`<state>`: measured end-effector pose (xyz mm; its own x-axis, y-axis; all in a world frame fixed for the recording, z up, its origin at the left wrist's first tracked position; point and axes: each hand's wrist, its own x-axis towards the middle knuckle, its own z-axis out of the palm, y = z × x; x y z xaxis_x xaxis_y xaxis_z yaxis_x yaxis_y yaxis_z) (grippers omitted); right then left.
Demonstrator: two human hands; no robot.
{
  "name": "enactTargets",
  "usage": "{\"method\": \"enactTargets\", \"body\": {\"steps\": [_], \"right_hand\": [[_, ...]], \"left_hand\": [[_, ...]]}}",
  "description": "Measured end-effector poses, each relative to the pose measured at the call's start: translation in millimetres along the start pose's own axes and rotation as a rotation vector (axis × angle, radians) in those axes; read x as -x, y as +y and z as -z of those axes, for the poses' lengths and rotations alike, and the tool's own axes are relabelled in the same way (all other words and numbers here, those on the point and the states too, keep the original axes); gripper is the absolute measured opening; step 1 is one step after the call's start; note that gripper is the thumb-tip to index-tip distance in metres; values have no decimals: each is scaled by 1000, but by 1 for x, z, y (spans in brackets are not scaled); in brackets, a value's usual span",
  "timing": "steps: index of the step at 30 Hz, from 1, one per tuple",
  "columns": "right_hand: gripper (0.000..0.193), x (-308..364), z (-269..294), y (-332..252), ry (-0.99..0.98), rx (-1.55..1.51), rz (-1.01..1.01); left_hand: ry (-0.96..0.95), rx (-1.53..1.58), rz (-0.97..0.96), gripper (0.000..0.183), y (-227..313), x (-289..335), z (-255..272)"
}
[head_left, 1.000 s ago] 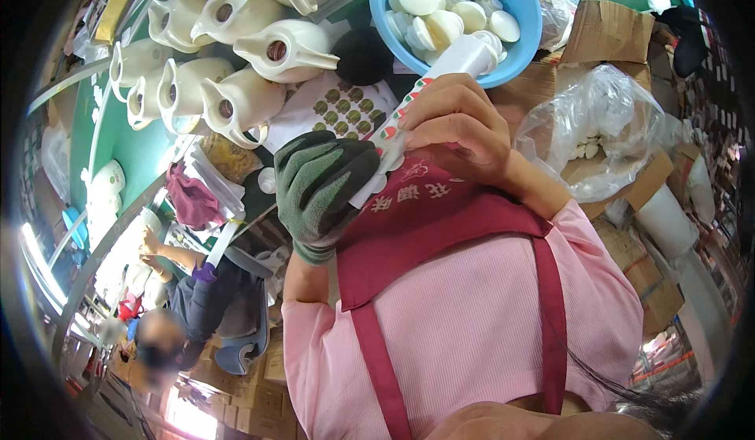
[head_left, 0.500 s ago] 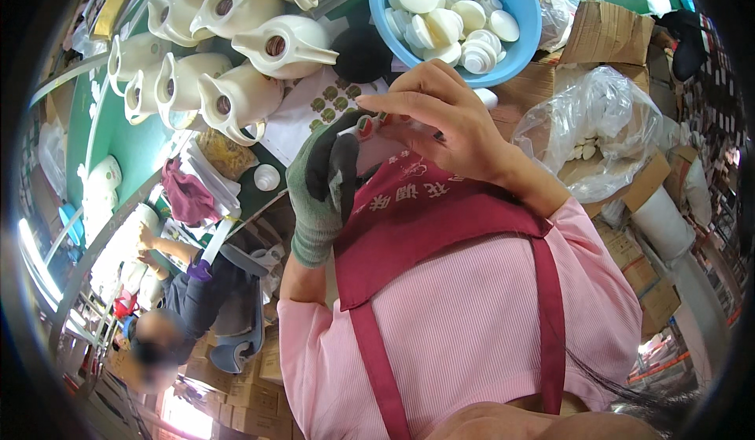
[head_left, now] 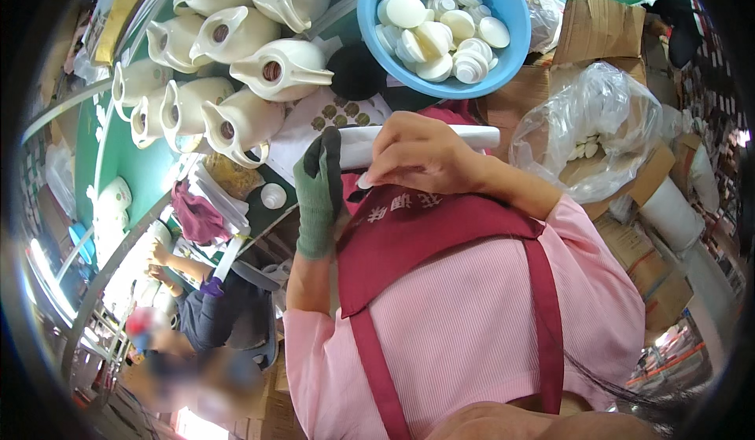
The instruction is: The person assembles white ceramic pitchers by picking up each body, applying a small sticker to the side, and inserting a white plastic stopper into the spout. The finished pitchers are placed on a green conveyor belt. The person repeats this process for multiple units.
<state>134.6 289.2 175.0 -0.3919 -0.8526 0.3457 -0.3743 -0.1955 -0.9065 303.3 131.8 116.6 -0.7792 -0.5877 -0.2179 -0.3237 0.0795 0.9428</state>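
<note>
My left hand (head_left: 318, 192), in a grey-green work glove, is closed on the left end of a long white flat piece (head_left: 472, 136) held level in front of my apron. I cannot tell whether it is folded paper or a board. My bare right hand (head_left: 421, 155) lies across the middle of this piece, fingers curled, and hides part of it. At its fingertips is a small pale bit (head_left: 364, 181), too small to name. Just beyond my hands lies a white sheet with round green-brown printed motifs (head_left: 340, 115).
Several white ceramic jugs (head_left: 281, 70) stand at the far left of the green table. A blue basin (head_left: 521, 43) of white lids sits at the far middle. To the right is a cardboard box (head_left: 599, 27) with a plastic bag (head_left: 543, 137). Another person (head_left: 212, 310) sits at lower left.
The small red-and-green patterned thing between my hands no longer shows. The long white piece is now between them. My right hand has moved down and slightly left.
</note>
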Motion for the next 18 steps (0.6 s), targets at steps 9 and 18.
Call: {"method": "enactTargets", "body": {"steps": [9, 18], "right_hand": [[16, 35, 92, 56, 562, -256, -492], [18, 41, 145, 76, 674, 50, -635]], "left_hand": [[110, -855, -776, 55, 64, -212, -23], [-700, -1513, -926, 69, 89, -449, -106]]}}
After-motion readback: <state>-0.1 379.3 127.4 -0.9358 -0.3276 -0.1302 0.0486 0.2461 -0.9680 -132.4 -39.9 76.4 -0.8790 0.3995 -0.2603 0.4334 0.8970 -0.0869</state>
